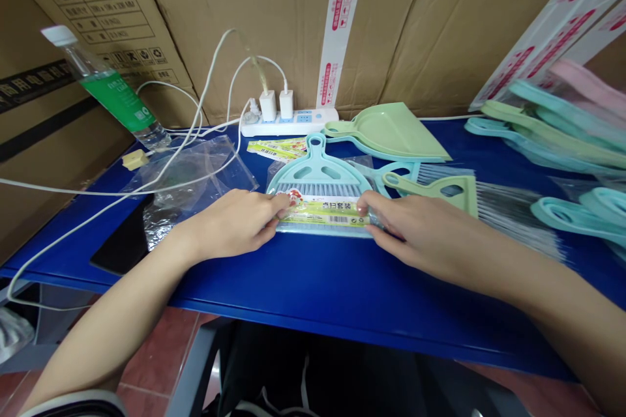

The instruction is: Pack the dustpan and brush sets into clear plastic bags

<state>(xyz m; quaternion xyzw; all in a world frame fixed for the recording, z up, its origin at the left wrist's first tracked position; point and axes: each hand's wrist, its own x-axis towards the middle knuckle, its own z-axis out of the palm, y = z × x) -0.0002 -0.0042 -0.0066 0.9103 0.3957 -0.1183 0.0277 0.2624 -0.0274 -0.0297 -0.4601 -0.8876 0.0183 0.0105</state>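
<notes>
A light blue dustpan and brush set (320, 172) lies in clear wrap at the middle of the blue table, handle pointing away from me. Across its front runs a yellow-green and white printed label (325, 210). My left hand (239, 221) pinches the left end of the label and wrap, thumb and fingers closed on the edge. At the right end, my right hand (408, 221) grips the other edge the same way. Just beyond my right hand are a small green brush (460, 192) and a blue brush, their bristles pointing right.
Behind the set stand a white power strip (293, 122) with cables and green dustpans (396, 130). More dustpans (552, 130) and blue brushes (577, 218) are stacked at right. A bottle (115, 98), crumpled plastic (190, 169) and a black item (122, 241) occupy the left. Cardboard boxes (274, 13) form the back.
</notes>
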